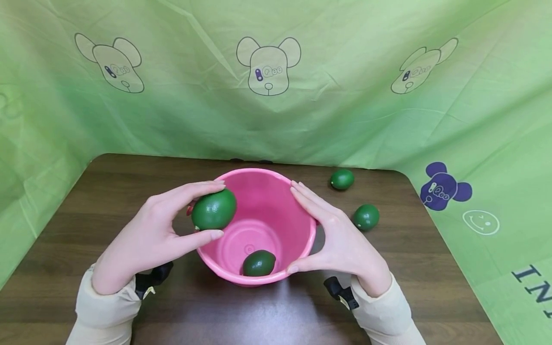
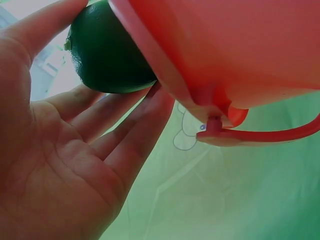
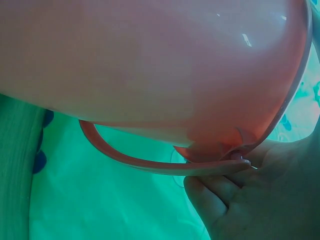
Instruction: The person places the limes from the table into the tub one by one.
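A pink bucket (image 1: pixel 258 211) stands on the table in the middle of the head view. Inside, near its front wall, lies a green lime (image 1: pixel 259 263). My left hand (image 1: pixel 159 230) holds another lime (image 1: pixel 214 210) between thumb and fingers, over the bucket's left rim. In the left wrist view that lime (image 2: pixel 107 52) is up against the rim, partly hidden behind it. My right hand (image 1: pixel 340 235) grips the bucket's right side, fingers on the far rim and thumb on the near rim. The right wrist view shows the bucket's handle (image 3: pixel 150 164) hanging beside the fingers.
Two more limes lie on the table right of the bucket, a far lime (image 1: pixel 342 179) and a nearer lime (image 1: pixel 366 217) close to my right hand. The brown wooden table (image 1: pixel 86 239) meets a green printed cloth (image 1: pixel 194 120) at the back and sides.
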Available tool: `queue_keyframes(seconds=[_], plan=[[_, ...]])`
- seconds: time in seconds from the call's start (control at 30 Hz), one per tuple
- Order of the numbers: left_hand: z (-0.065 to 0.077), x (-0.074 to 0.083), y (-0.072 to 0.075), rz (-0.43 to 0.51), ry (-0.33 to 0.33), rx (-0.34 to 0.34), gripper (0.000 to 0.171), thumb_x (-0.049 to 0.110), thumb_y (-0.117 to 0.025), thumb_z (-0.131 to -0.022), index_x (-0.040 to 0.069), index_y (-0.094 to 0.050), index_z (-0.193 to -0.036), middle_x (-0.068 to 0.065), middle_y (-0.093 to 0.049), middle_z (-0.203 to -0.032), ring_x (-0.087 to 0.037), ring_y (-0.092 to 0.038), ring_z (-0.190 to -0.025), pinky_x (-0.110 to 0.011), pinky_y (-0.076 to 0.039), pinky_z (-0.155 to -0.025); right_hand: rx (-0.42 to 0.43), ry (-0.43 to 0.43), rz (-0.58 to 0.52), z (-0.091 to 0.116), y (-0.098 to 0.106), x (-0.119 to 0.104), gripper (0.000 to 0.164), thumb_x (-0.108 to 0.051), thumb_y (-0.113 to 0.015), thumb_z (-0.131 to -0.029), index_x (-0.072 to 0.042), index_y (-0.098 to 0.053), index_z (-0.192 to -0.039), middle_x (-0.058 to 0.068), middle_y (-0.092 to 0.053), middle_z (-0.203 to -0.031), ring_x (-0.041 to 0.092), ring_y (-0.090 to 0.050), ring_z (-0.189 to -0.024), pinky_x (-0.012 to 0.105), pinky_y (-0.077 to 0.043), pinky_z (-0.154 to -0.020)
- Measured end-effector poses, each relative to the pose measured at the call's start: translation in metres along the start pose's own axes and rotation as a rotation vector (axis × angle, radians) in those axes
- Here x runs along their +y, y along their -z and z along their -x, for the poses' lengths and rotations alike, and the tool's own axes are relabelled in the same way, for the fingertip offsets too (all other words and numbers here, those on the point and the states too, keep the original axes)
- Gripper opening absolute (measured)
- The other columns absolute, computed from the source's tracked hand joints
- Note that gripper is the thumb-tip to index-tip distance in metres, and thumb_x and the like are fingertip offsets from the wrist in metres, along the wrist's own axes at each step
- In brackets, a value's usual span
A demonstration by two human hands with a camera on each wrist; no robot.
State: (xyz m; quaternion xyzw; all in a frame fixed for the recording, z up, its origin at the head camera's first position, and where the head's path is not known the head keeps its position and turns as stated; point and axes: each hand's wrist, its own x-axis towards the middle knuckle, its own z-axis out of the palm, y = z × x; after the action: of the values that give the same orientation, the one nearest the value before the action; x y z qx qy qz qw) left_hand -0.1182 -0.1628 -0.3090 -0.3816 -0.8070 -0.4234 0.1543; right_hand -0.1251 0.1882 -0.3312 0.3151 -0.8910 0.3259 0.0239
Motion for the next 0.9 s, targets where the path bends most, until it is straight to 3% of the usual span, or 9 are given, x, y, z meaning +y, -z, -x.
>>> queue_keyframes(seconds=[0.3,0.5,0.9], plan=[[-0.0016,-0.005,-0.0068,0.032,0.088,-0.098,0.069,0.021,-0.092,-0.078,0.022,-0.06,-0.14,0.012,-0.065,-0.121,-0.008,-0.061,-0.087,-0.025,-0.054,-0.067,0.003,0.0,-0.002,-0.0006,0.0,0.0009,0.129,-0.061,-0.095,-0.057,-0.026,-0.029,-0.162,-0.011,-0.02,-0.166,0.013,-0.02,-0.151,0.047,-0.039,-0.11],[-0.0016,-0.0065,-0.0084,0.027,0.111,-0.124,0.068,0.023,-0.091,-0.078,0.022,-0.061,-0.139,0.011,-0.065,-0.123,-0.007,-0.063,-0.091,-0.026,-0.056,-0.071,0.004,0.008,0.004,-0.0015,0.0001,0.002,0.129,-0.061,-0.095,-0.057,-0.025,-0.029,-0.162,-0.008,-0.021,-0.167,0.013,-0.02,-0.151,0.046,-0.038,-0.111],[-0.0003,-0.0051,-0.0084,-0.005,0.078,-0.153,0.067,0.025,-0.091,-0.079,0.021,-0.061,-0.139,0.01,-0.062,-0.134,-0.007,-0.063,-0.105,-0.028,-0.055,-0.082,-0.002,0.002,0.0,-0.0012,0.0001,0.0004,0.128,-0.062,-0.094,-0.058,-0.026,-0.029,-0.162,-0.013,-0.021,-0.166,0.013,-0.019,-0.151,0.048,-0.04,-0.109]])
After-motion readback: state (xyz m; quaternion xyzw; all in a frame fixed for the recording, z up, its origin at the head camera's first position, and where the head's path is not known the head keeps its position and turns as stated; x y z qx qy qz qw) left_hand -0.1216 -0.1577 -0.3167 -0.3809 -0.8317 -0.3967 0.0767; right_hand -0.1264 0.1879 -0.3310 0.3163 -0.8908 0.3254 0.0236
